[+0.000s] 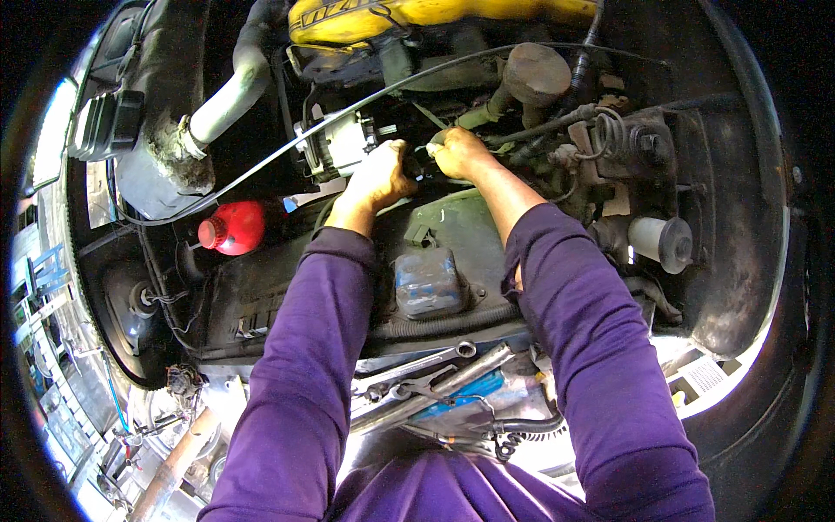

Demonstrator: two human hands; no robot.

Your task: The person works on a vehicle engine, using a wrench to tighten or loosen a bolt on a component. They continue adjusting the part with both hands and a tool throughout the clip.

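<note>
Both my hands are deep in an engine bay, close together beside a silver alternator-like part (pixel 346 143). My left hand (pixel 378 181) is closed just right of that part, fingers curled toward a small dark piece I cannot make out. My right hand (pixel 461 155) sits slightly farther right with its fingers pinched; whatever they grip is too small and dark to name. A short threaded stud (pixel 388 130) sticks out of the silver part above my left hand. Dark shadow hides the space beneath my fingers.
A yellow engine cover (pixel 365 19) lies at the far side. A thin cable (pixel 296 143) arcs across the bay. A red bottle (pixel 235 228) stands left, below a pale hose (pixel 230 96). Wrenches (pixel 417 367) lie along the near edge. A capped pipe (pixel 535 74) rises beyond my right hand.
</note>
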